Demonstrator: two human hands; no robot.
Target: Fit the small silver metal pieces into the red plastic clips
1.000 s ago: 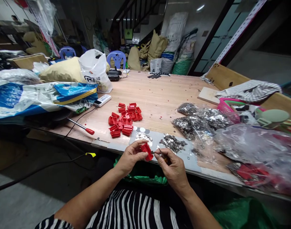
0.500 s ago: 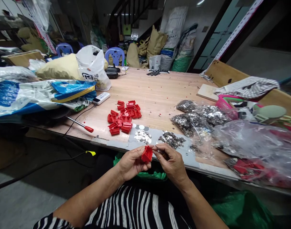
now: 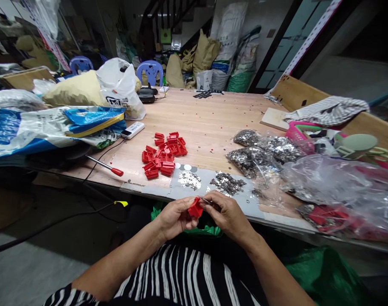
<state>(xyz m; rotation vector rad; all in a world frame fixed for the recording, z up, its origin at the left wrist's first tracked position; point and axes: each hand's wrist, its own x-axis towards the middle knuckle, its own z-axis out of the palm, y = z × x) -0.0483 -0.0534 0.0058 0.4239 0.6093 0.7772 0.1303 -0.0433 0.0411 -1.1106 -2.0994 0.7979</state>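
My left hand [image 3: 178,217] is closed around a red plastic part [image 3: 195,207], held in front of the table's near edge. Fingers of my right hand [image 3: 224,208] pinch a thin dark tool [image 3: 207,201], whose tip touches the red part at its upper right. Beyond my hands, a pile of bright silver pieces [image 3: 189,180] and a pile of darker metal pieces [image 3: 227,183] lie on a grey sheet [image 3: 178,192]. Several more red parts [image 3: 165,156] are heaped just left of the sheet.
Clear bags of metal pieces [image 3: 254,159] and a pink basket [image 3: 300,135] stand at the right. A red-handled rod [image 3: 116,171] sticks out at the table's left edge, near a white device [image 3: 133,130] with a cable. Large bags [image 3: 95,91] fill the left side.
The red part has tilted slightly in my left hand, and my right hand with the tool has turned a little against it. The whole view has shifted slightly.
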